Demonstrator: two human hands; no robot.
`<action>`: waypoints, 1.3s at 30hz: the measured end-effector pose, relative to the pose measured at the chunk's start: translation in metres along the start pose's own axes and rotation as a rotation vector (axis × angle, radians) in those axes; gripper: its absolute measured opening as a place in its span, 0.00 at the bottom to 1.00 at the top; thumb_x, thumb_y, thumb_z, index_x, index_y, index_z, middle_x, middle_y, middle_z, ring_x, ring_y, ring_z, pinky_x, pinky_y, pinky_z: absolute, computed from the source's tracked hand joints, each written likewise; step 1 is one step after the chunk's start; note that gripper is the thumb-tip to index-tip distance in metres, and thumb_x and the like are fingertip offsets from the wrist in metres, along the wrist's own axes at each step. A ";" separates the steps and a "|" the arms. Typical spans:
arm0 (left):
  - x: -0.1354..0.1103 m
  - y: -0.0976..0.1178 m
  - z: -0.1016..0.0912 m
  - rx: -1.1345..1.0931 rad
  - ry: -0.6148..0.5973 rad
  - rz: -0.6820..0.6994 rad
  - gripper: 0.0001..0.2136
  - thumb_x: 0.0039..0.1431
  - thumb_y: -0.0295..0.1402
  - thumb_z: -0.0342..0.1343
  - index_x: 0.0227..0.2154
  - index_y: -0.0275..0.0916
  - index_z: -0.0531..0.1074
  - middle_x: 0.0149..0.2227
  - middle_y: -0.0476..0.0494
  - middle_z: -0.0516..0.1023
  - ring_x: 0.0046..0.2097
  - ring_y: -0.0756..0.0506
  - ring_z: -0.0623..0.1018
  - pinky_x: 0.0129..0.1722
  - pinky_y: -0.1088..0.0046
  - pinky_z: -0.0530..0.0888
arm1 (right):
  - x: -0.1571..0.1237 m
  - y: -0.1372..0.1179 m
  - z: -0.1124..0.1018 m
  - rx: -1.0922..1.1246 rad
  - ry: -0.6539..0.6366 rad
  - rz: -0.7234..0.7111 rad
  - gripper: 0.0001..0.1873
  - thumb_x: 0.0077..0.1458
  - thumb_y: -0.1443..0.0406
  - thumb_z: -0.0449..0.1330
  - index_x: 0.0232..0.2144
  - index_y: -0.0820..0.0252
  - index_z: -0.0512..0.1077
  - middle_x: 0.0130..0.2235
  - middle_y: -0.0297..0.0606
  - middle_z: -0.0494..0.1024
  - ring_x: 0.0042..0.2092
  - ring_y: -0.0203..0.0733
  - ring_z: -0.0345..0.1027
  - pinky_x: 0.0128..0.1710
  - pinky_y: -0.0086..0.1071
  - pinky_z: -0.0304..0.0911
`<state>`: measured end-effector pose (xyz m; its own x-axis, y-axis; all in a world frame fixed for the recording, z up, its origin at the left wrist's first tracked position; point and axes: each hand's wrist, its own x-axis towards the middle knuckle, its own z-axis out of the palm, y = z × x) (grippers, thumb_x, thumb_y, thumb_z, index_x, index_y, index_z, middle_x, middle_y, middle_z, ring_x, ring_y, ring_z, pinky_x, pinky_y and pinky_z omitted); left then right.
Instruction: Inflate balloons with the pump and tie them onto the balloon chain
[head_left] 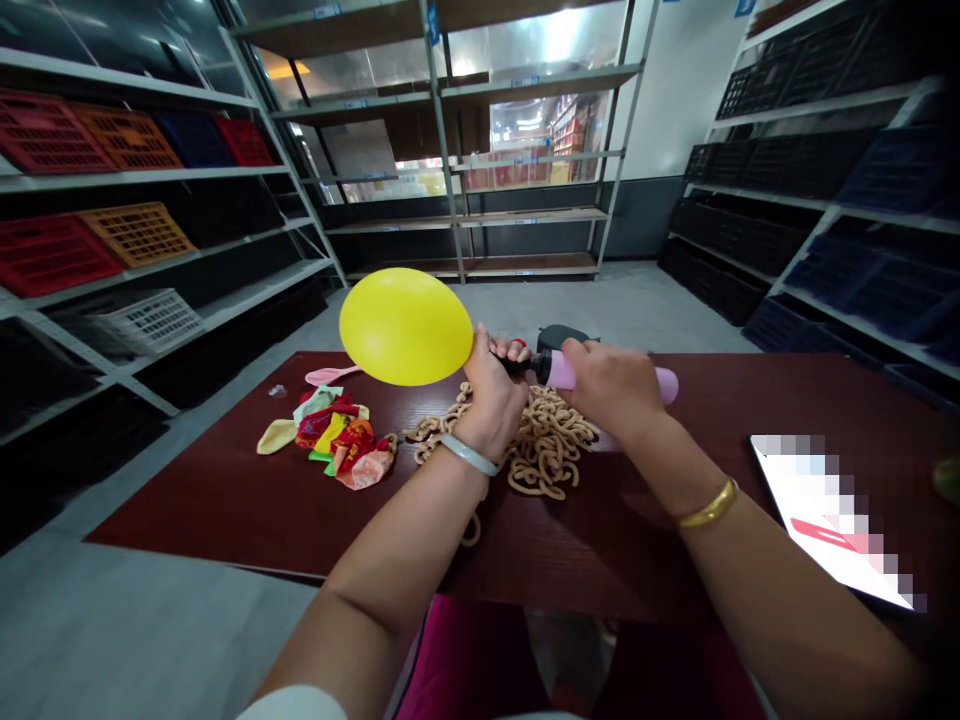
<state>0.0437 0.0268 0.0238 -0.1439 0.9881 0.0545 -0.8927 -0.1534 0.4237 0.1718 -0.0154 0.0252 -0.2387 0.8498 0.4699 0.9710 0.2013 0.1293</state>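
Observation:
A yellow balloon [405, 326], partly inflated, sits at the nozzle end of a balloon pump [559, 369] with a pink barrel and a black tip. My left hand [496, 385] is closed where the balloon's neck meets the black tip, and the neck itself is hidden by the fingers. Around the pink barrel my right hand [616, 385] is wrapped, with the rounded pink end sticking out past it. Beneath both hands lies a heap of tan, rope-like rings [551, 440]. To the left is a pile of flat, colourful balloons [337, 440].
The dark red table [600, 550] holds a tablet-like screen [832, 520], partly pixelated, on the right. A pink deflated balloon [330, 375] lies at the far left. Shelves with crates [135, 235] line the left side, and a rack [525, 215] stands behind.

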 end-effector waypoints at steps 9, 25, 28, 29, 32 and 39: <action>0.040 0.047 -0.020 0.010 0.149 0.080 0.20 0.62 0.36 0.49 0.18 0.40 0.48 0.12 0.57 0.49 0.13 0.54 0.53 0.18 0.75 0.52 | 0.008 0.031 0.039 0.069 -0.080 0.007 0.19 0.52 0.53 0.56 0.43 0.55 0.68 0.40 0.40 0.77 0.38 0.46 0.70 0.30 0.32 0.52; 0.004 0.013 0.000 -0.005 -0.041 0.058 0.23 0.58 0.45 0.54 0.18 0.39 0.49 0.14 0.57 0.50 0.15 0.55 0.56 0.18 0.76 0.54 | 0.000 -0.003 0.011 0.064 -0.009 0.051 0.20 0.53 0.53 0.54 0.43 0.60 0.67 0.37 0.45 0.76 0.35 0.47 0.70 0.30 0.33 0.51; -0.001 0.003 0.000 -0.014 -0.067 0.023 0.24 0.56 0.47 0.55 0.18 0.39 0.49 0.14 0.57 0.50 0.16 0.55 0.56 0.19 0.76 0.56 | -0.001 -0.006 0.012 0.076 -0.014 0.050 0.20 0.54 0.53 0.53 0.44 0.60 0.66 0.37 0.44 0.77 0.36 0.48 0.71 0.31 0.33 0.53; -0.001 0.001 -0.002 -0.013 -0.061 0.017 0.24 0.56 0.46 0.56 0.18 0.39 0.49 0.14 0.57 0.50 0.16 0.54 0.57 0.19 0.76 0.56 | -0.001 -0.006 0.013 0.081 -0.023 0.045 0.20 0.54 0.53 0.53 0.44 0.59 0.66 0.37 0.44 0.77 0.37 0.48 0.71 0.31 0.33 0.54; 0.008 -0.002 -0.011 0.011 -0.026 -0.004 0.23 0.58 0.45 0.55 0.18 0.39 0.50 0.14 0.56 0.52 0.16 0.54 0.58 0.19 0.75 0.57 | 0.001 -0.003 0.021 0.107 -0.090 0.032 0.20 0.55 0.53 0.53 0.45 0.58 0.66 0.39 0.44 0.77 0.39 0.48 0.71 0.34 0.33 0.56; 0.043 0.043 -0.026 0.066 0.119 0.069 0.20 0.63 0.38 0.47 0.18 0.39 0.48 0.12 0.58 0.50 0.13 0.55 0.54 0.18 0.77 0.55 | 0.008 0.025 0.035 0.117 -0.177 0.046 0.22 0.52 0.52 0.55 0.45 0.56 0.68 0.42 0.43 0.77 0.40 0.48 0.70 0.35 0.34 0.57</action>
<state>-0.0117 0.0624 0.0205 -0.2568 0.9662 -0.0207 -0.8497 -0.2156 0.4811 0.1943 0.0133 0.0019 -0.1973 0.9297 0.3110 0.9785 0.2062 0.0042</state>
